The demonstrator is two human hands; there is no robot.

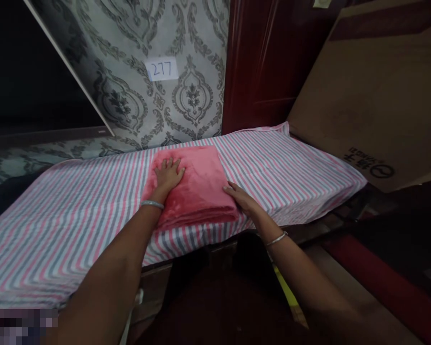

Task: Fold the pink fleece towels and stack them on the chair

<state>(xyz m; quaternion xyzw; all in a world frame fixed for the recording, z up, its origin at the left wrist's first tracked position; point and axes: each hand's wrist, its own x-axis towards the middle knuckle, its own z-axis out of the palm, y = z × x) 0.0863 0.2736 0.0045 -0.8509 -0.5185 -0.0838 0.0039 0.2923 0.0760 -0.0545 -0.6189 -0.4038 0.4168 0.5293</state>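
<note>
A folded pink fleece blanket (197, 184) lies on a surface covered with a pink, grey and white striped cloth (75, 211). My left hand (168, 173) rests flat on top of the blanket, fingers spread, holding nothing. My right hand (241, 197) lies flat against the blanket's right edge on the striped cloth, fingers stretched out. Both wrists wear a silver bangle.
A patterned grey wall with a paper label reading 277 (161, 69) stands behind. A dark red door (266, 62) is at the back right. A large cardboard sheet (373, 91) leans on the right end of the surface. A dark opening (28, 67) is at the left.
</note>
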